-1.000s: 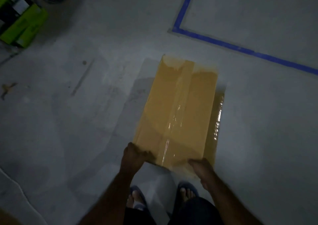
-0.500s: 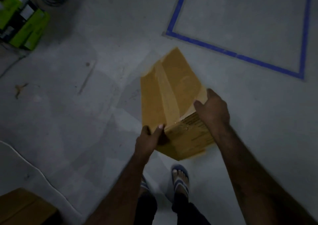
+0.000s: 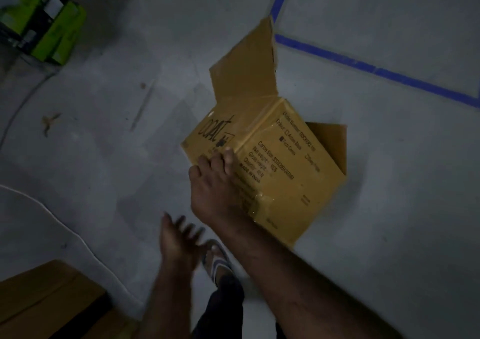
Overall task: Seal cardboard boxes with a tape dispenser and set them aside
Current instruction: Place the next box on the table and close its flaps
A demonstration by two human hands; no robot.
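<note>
A yellow-brown cardboard box (image 3: 285,172) lies tipped on the grey floor at the centre, its printed sides showing. Two flaps at its far end stand open: one points up (image 3: 246,63), one sticks out to the right (image 3: 332,141). My right hand (image 3: 215,185) rests on the box's near corner edge with its fingers spread over it. My left hand (image 3: 179,240) hovers off the box, low and to the left, fingers spread and blurred, holding nothing. No tape dispenser is in view.
Another cardboard box (image 3: 46,302) sits at the bottom left. Green and black packages (image 3: 49,24) stand at the top left. A white cable (image 3: 65,224) runs across the floor on the left. Blue tape lines (image 3: 376,71) mark the floor at the upper right. My sandalled foot (image 3: 218,260) is below the box.
The box has been turned over from its taped face onto a side, so its open flaps now show. My left hand has let go and drawn back. My right hand has shifted to the near corner.
</note>
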